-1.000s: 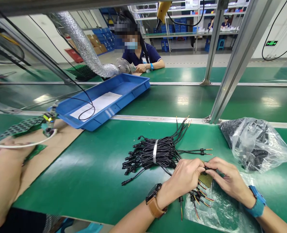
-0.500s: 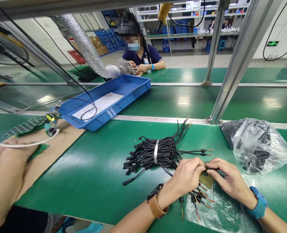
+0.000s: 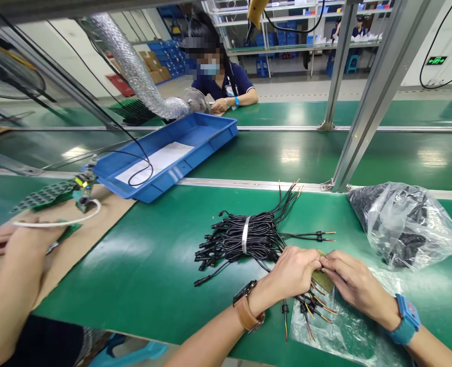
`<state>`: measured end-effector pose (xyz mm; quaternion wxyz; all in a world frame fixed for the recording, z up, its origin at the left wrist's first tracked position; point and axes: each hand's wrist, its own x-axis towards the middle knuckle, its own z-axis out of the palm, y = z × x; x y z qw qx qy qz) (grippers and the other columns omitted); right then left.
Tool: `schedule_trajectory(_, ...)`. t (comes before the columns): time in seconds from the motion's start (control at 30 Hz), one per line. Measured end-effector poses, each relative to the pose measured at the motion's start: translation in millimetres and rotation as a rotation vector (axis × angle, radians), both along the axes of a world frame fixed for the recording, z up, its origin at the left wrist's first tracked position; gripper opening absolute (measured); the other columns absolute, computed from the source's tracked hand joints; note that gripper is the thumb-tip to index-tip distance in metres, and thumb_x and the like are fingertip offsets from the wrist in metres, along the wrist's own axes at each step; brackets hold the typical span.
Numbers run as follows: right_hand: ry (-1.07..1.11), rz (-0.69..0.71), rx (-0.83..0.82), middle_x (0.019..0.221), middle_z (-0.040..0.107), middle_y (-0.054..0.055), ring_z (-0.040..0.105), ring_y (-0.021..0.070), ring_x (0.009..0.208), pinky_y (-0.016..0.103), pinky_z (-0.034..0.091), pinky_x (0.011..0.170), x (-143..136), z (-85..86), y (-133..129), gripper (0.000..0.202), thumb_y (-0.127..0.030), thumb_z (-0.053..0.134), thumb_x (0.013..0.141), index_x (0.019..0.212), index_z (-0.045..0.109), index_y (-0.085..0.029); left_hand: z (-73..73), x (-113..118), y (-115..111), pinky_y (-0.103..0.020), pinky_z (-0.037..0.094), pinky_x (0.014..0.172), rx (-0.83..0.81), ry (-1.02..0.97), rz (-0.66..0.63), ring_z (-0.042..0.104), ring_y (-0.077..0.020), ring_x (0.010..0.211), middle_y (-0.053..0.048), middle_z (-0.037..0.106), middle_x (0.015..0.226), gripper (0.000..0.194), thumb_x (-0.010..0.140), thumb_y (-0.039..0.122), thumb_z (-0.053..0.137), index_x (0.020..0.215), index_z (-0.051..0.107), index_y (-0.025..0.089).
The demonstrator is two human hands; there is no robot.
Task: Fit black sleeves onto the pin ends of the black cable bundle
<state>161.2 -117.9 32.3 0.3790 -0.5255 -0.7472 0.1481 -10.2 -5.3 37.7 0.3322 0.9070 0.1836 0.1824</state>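
A bundle of black cables [image 3: 258,239], tied with a white band, lies on the green bench with connectors to the left and wire ends to the right. Beside it, my left hand [image 3: 296,270] pinches what looks like one black cable of the bundle, mostly covered by my fingers. My right hand [image 3: 350,278] is closed with its fingertips against those of the left; what they grip is hidden. A yellowish-brown piece [image 3: 324,280] shows beneath the fingertips. Below my hands, several wire ends [image 3: 315,308] with black rings fan over a clear plastic bag [image 3: 336,331].
A clear bag of black parts [image 3: 405,229] sits at the right. Behind the bundle, a metal post [image 3: 371,102] rises from the rail. A blue tray [image 3: 164,186] with paper stands at the back left. At far left, a co-worker's arm [image 3: 23,260] rests over brown cardboard [image 3: 91,239].
My two hands have come closer, fingertips now meeting; the dark piece seen between them before is covered. The view has shifted slightly. At left, the co-worker's arm has moved a little.
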Motion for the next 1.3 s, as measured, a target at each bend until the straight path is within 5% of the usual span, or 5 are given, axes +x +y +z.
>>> schedule_trajectory(0.3,0.22,-0.044,-0.007,0.097,0.067,0.006,0.067,0.0159,0.086,0.026,0.055,0.074,-1.0,-1.0,0.5,0.019,-0.012,0.056,0.099,0.114,0.063,-0.021,10.1,-1.0,1.0,-0.026,0.027,0.055,-0.105,-0.032,-0.007,0.044,-0.0113,0.053,0.002,0.053,0.062,0.03,0.1,0.02,0.042,0.071,0.052,0.018)
schedule_trajectory(0.47,0.235,-0.149,-0.023,0.092,0.07,0.004,0.069,0.016,0.082,0.025,0.055,0.071,1.9,0.0,2.7,0.012,-0.018,0.062,0.096,0.107,0.064,-0.021,16.7,-2.5,2.5,-0.024,0.035,0.063,-0.148,-0.031,0.021,0.051,-0.0128,0.064,0.0,0.061,0.075,0.015,0.096,0.018,0.048,0.084,0.056,0.018)
schedule_trajectory(0.93,0.28,-0.054,-0.016,0.096,0.067,0.004,0.065,0.0139,0.084,0.025,0.052,0.074,-7.9,-4.0,3.4,0.019,-0.01,0.057,0.098,0.111,0.063,-0.022,-3.6,2.8,-3.5,-0.025,0.025,0.053,-0.167,-0.113,0.077,0.04,-0.0099,0.051,0.003,0.048,0.057,0.02,0.087,0.011,0.047,0.069,0.049,0.017)
schedule_trajectory(1.3,0.243,-0.029,-0.036,0.092,0.067,0.004,0.064,0.0149,0.08,0.027,0.051,0.071,-2.5,-3.4,3.7,0.014,-0.014,0.054,0.1,0.11,0.062,-0.021,-1.8,2.3,0.9,-0.023,0.026,0.053,-0.237,-0.088,0.046,0.04,-0.0086,0.05,0.004,0.05,0.057,0.019,0.087,0.012,0.049,0.069,0.05,0.017)
